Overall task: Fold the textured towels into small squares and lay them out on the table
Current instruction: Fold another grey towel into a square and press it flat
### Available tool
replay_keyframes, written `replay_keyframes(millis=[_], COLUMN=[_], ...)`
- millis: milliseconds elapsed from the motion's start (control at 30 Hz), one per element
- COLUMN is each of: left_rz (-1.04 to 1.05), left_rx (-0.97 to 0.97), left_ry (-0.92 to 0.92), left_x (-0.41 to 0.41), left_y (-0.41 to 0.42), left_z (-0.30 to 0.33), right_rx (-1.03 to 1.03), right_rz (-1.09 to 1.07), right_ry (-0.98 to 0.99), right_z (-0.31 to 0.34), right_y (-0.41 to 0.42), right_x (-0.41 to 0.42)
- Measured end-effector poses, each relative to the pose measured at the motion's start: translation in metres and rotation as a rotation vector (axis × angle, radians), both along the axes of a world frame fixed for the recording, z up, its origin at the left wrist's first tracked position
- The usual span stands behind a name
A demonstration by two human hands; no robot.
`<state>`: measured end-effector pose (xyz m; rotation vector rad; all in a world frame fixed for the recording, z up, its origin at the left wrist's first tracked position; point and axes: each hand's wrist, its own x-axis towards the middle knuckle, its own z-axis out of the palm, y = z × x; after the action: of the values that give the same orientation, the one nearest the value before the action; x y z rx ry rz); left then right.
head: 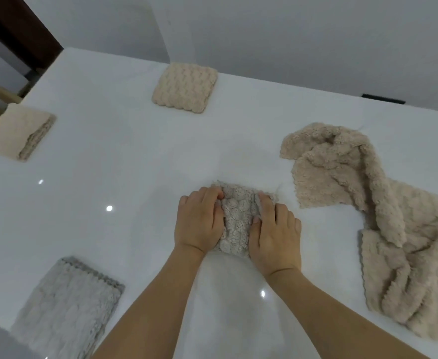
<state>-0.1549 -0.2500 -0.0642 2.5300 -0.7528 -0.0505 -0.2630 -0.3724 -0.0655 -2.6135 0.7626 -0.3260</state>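
- Our left hand [199, 224] lies flat, fingers together, its grip pressed palm-down on the left edge of a small, bumpy grey-beige folded towel [236, 221] rather than curled around it.
- Our right hand [275, 234] does the same on the right edge, fingertips [263, 200] sunk into the pile; neither grip pinches the cloth.
- That towel sits on the glossy white table [124, 177], at its middle, between both hands.
- A beige folded square towel [185, 88] lies at the far edge, well apart.
- A cream folded square towel [18, 130] rests at the far left.
- A grey folded towel [65, 307] lies near left, by our left forearm.
- A loose, crumpled beige towel heap [368, 208] sprawls to the right, near but not touching our right hand.
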Motion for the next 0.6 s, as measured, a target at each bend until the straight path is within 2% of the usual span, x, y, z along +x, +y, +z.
replay_keyframes(millis=[433,500,600], left_rz=[-0.018,-0.023,0.066], left_rx=[-0.068,-0.057,-0.059], left_ry=[-0.051,-0.047,0.078], left_x=[0.001,0.002,-0.008], left_y=[0.0,0.0,0.002], left_z=[-0.004,-0.006,0.001], right_rx=[-0.064,-0.032,0.136], right_rz=[0.002,0.014,0.077], right_ry=[-0.023,-0.041,-0.099], right_z=[-0.01,-0.011,-0.005], right_y=[-0.001,-0.002,-0.004], right_x=[0.001,0.0,-0.012])
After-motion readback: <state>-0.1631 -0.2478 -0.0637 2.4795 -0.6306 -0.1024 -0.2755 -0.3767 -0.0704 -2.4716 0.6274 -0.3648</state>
